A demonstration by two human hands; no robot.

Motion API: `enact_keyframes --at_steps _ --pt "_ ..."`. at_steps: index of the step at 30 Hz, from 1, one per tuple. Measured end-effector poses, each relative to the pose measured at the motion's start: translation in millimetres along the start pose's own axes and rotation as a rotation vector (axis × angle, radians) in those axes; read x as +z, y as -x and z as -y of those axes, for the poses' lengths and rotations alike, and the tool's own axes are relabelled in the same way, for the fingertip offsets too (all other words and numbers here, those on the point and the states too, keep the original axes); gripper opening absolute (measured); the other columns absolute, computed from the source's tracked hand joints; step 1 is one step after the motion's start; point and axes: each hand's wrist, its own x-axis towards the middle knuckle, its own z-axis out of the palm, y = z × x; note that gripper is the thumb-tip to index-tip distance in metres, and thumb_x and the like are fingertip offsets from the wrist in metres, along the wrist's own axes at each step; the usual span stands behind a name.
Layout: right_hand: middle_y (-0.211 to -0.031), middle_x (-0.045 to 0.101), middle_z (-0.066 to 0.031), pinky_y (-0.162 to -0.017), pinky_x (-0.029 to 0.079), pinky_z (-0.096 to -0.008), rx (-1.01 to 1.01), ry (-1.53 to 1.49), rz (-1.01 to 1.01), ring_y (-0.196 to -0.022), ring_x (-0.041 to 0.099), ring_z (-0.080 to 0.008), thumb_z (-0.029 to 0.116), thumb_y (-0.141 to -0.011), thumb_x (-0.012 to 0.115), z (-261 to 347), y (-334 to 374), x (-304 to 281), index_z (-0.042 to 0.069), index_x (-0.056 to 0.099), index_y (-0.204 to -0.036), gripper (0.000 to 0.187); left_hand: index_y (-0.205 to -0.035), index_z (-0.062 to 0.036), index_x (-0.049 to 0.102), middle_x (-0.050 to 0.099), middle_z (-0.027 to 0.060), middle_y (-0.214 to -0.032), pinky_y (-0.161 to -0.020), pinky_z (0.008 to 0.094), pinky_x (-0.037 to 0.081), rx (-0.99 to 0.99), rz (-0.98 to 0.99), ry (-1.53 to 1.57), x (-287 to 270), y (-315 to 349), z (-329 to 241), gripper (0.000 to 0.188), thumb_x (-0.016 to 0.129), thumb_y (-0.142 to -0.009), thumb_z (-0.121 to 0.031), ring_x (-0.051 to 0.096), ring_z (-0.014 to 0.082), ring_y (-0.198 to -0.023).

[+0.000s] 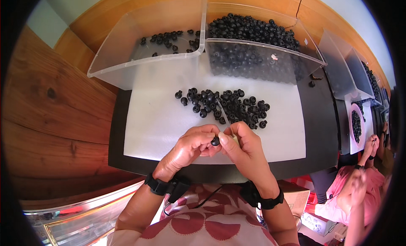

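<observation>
**Inspector:** At the near edge of the white mat (160,119), which details are obscured?

**Technician:** A small black rounded part (215,141) is pinched between the fingertips of the left hand (190,146) and the right hand (245,150). Most of its shape is covered by the fingers, so its form cannot be told exactly. A thin pale tool (225,118) is gripped in the closed fingers of the right hand; its lower end is hidden in the hand, and its slim tip is hard to separate from the pile behind it. Both forearms are cut off by the lower edge.

**Inspector:** What is placed around the hands?

**Technician:** A loose pile of black parts (230,106) is spread on the mat just beyond the hands. Behind it, two clear plastic bins are set side by side: the left bin (127,68) is scattered with a few parts, the right bin (262,59) is heaped with many. Its frosted front wall blurs the contents. Black wristbands (158,186) are worn on both wrists. At the right rim, another person's hands (372,145) are seen, distorted by the lens.

**Inspector:** Materials?

**Technician:** The parts appear matte, rounded and ring-like. The mat is smooth and laid on a dark tabletop (321,131); wooden boards (55,102) are seen to the left.
</observation>
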Motion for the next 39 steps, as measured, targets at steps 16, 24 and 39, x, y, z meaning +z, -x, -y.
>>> enact_keyframes --at_steps 16,24,39 --pt "-0.071 0.046 0.0031 -0.056 0.035 -0.0233 -0.084 0.060 -0.066 -0.064 0.039 -0.0050 0.018 -0.100 0.065 -1 26 -7 0.003 0.056 -0.103 0.018 -0.100 0.0006 0.064 0.062 0.0047 -0.074 -0.048 0.0247 0.035 0.669 -0.535 0.024 -40 21 -141 0.026 0.053 -0.105 -0.023 0.050 0.0096 -0.055" --pt "-0.070 0.049 0.0024 -0.056 0.036 -0.0233 -0.081 0.080 -0.113 -0.064 0.040 -0.0052 0.017 -0.100 0.065 -2 36 -13 0.003 0.055 -0.105 0.018 -0.109 0.0013 0.066 0.066 0.0075 -0.091 -0.053 0.0236 0.041 0.729 -0.733 -0.095 -27 8 -149 0.020 0.054 -0.102 -0.013 0.054 0.0092 -0.061" --pt "-0.072 0.051 -0.0012 -0.058 0.040 -0.0239 -0.087 0.122 -0.007 -0.065 0.043 -0.0074 0.014 -0.099 0.066 4 37 -12 0.002 0.055 -0.108 0.019 -0.104 -0.0039 0.060 0.070 0.0154 -0.081 -0.072 0.0438 0.052 -0.017 -0.750 -1.361 -53 -23 -50 0.027 0.067 -0.091 -0.026 0.068 0.0341 -0.079"
